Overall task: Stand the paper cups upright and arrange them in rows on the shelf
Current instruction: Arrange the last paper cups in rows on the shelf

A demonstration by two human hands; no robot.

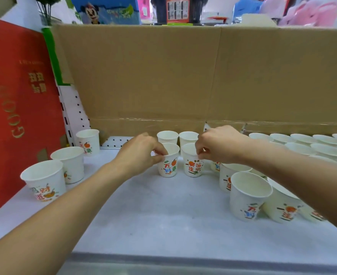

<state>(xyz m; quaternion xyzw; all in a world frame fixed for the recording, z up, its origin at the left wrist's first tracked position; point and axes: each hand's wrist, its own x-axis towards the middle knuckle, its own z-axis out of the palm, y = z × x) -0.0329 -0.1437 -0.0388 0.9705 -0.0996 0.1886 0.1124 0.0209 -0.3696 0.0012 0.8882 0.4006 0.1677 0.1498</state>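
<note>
White paper cups with coloured print stand upright on the white shelf (163, 211). My left hand (141, 153) pinches the rim of one cup (168, 165) at the shelf's middle. Right beside it, my right hand (217, 144) pinches the rim of a second cup (192, 165). Both cups rest on the shelf in front of two upright cups (167, 136) at the back. Three cups (44, 180) stand along the left. Several more cups (247, 197) cluster at the right, partly hidden by my right forearm.
A brown cardboard sheet (183, 76) forms the back wall. A red box (14, 116) leans at the left. Several stacked white bowls (312, 143) fill the back right. The shelf's grey front edge (183, 259) runs along the bottom.
</note>
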